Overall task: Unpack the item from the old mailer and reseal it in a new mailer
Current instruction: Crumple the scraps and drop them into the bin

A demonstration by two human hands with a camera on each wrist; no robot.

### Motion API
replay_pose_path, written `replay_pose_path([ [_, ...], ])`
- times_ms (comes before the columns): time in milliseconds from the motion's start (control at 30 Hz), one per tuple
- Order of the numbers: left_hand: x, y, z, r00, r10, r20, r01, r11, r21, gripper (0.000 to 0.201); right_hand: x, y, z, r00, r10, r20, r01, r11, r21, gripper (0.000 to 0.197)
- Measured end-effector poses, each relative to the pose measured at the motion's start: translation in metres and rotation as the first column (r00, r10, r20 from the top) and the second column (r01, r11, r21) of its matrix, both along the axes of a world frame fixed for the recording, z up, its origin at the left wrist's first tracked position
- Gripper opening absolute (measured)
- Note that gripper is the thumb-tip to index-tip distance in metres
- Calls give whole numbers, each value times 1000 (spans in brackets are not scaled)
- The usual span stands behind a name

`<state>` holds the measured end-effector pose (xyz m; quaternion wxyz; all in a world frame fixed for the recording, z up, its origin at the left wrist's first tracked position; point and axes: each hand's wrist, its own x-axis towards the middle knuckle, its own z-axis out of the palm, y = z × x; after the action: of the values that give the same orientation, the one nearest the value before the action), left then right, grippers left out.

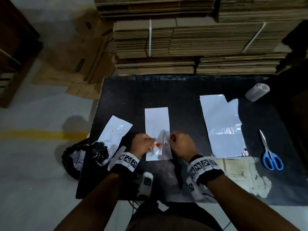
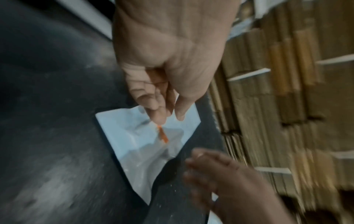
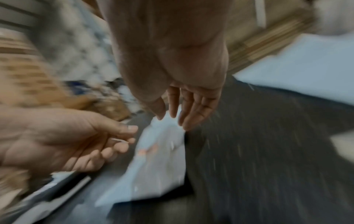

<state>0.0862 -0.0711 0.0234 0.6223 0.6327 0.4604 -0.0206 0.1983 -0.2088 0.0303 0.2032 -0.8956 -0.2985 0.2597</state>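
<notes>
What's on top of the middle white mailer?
Both hands work over the near end of the middle white plastic mailer: the left hand pinches a thin orange strip, the right hand a clear film. The mailer's contents aren't visible.

Three mailers (image 1: 156, 124) were laid side by side on the table (image 1: 166, 90); scissors (image 1: 270, 152) were placed rightmost, a tape roll (image 1: 257, 92) behind them, stacked cardboard (image 1: 200, 47) beyond.

Dim light over a black worktop (image 1: 166, 97) beneath the hands, strapped stacks of flattened cardboard (image 1: 200, 44) just beyond it, grey concrete floor (image 1: 33, 164) with a yellow stripe (image 1: 41, 135) off left.
</notes>
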Motion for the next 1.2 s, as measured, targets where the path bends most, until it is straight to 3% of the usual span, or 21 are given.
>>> replay_pose_path([
  [67,0,-4,13,994,-108,8,101,957,273,14,4,-4,13,994,68,83,-75,994,84,20],
  [200,-20,-15,30,976,-214,-46,188,712,676,8,-5,-13,33,975,163,154,-189,966,175,29],
  [267,-40,-20,35,976,-201,-88,197,622,758,6,-16,-15,37,968,202,149,-231,949,214,30],
  [500,-130,-2,17,988,-45,-146,149,474,868,7,-72,16,30,912,409,44,-409,891,198,34],
  [633,-161,39,16,980,66,-186,137,447,884,11,-101,59,18,873,488,7,-485,864,136,41],
  [733,-177,71,17,987,14,-161,142,402,904,19,-120,95,10,871,490,-27,-486,870,88,48],
  [833,-178,106,16,945,-100,-310,320,466,825,39,-137,130,-2,866,498,-58,-497,867,30,66],
  [900,-171,127,14,858,-209,-469,502,539,676,51,-144,149,-13,847,528,-57,-531,846,-49,76],
  [967,-166,140,4,735,-368,-569,668,538,514,53,-149,162,-22,829,557,-56,-559,820,-117,70],
  [1033,-168,146,-11,641,-503,-579,763,495,415,58,-152,168,-27,831,555,-34,-554,820,-144,50],
  [1067,-171,147,-19,625,-540,-564,780,473,411,66,-153,171,-30,832,555,-11,-550,821,-157,43],
  [1133,-176,145,-30,656,-572,-493,754,463,465,79,-154,172,-35,836,548,19,-534,822,-199,34],
  [1200,-178,141,-32,679,-604,-416,717,424,554,71,-154,174,-36,880,473,46,-459,871,-175,24],
])
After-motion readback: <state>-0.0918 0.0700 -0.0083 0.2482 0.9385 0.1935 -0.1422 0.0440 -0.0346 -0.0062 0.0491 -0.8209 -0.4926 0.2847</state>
